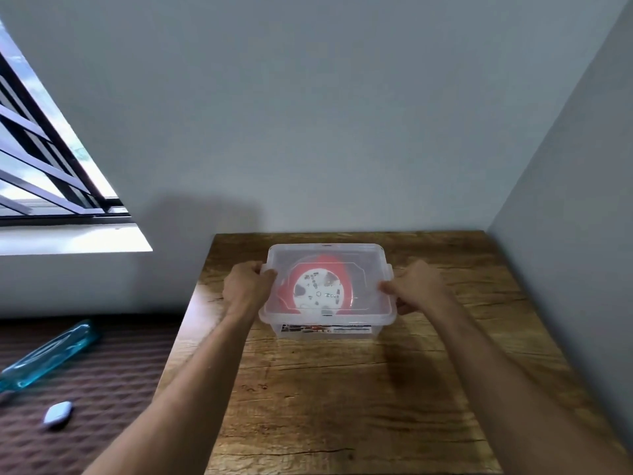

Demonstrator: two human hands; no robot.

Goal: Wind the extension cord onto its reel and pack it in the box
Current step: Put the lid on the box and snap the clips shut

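The clear box (pixel 327 329) is sitting on the wooden bench (pixel 342 406), lid (pixel 363 262) on, the red reel (pixel 318 291) lying inside. The left hand (pixel 248 286) and right hand (pixel 416 286) are gripping the lid's 2 side edges.

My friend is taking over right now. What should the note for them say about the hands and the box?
Left hand grips the left edge of the lid; right hand grips the right edge.
The clear box sits on the wooden table, lid on top.
The red and white reel lies inside, seen through the lid.
Done: reel packed, lid placed.
Left: probably press the lid and side latches shut; whether they have clicked cannot be told.
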